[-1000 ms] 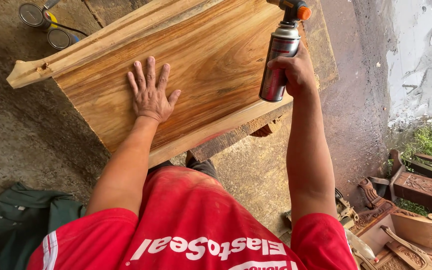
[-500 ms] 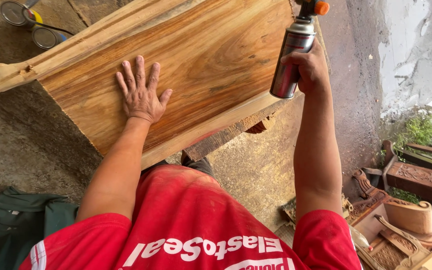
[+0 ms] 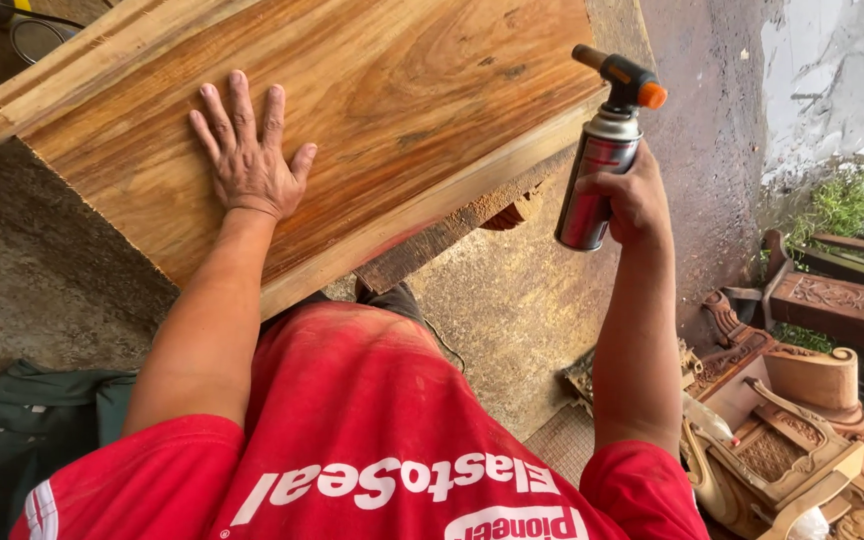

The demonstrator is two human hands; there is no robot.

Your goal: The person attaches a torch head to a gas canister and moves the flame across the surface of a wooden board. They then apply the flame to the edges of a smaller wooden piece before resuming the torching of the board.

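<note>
Left hand (image 3: 249,160) lies flat on wooden slab (image 3: 372,90); right hand (image 3: 632,200) grips gas torch (image 3: 597,165).

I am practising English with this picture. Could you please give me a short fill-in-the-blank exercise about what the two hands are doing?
1. The left hand lies flat, fingers spread, on the wooden ____.
2. The right hand grips a gas torch canister, whose knob is ____ in colour.
3. The person wears a ____ shirt.
4. Carved wooden furniture parts lie to the person's ____.

Missing words: board; orange; red; right
</note>
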